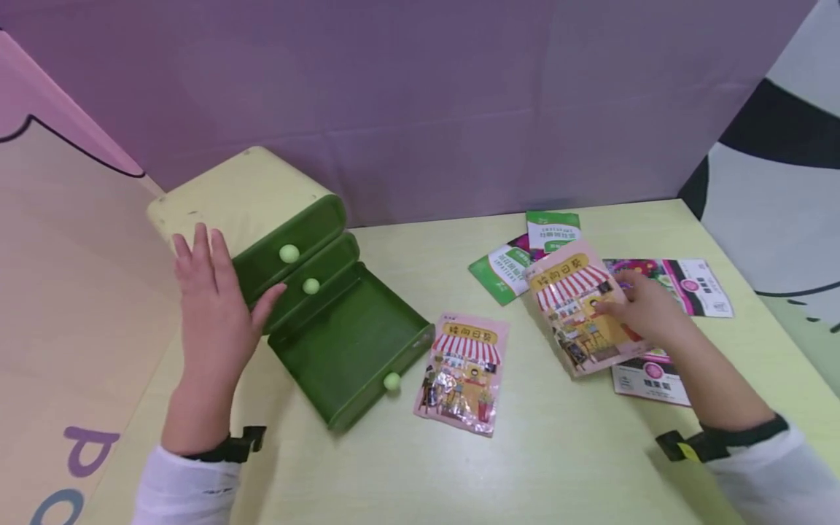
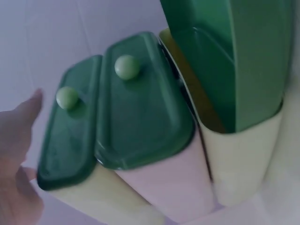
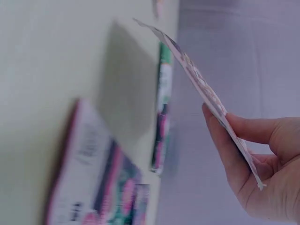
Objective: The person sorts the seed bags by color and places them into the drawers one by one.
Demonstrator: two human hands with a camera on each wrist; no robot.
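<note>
My right hand (image 1: 646, 306) pinches a pink packet (image 1: 577, 313) with a striped awning print, thumb on its front and fingers behind. In the right wrist view this packet (image 3: 206, 89) appears edge-on, raised above the table. My left hand (image 1: 216, 306), fingers straight and spread, is beside a small chest of drawers (image 1: 249, 189) with a cream top and green fronts. Its bottom drawer (image 1: 354, 343) is pulled out and bare inside; the upper two are pushed in. A second pink packet (image 1: 462, 372) lies flat just right of the drawer.
Green-and-white packets (image 1: 505, 270) lie at the back of the table. Flower-print packets (image 1: 695, 288) lie on the right, partly covered by my right hand and the pink packet. A purple cloth wall (image 1: 426, 109) stands behind the table (image 1: 538, 467).
</note>
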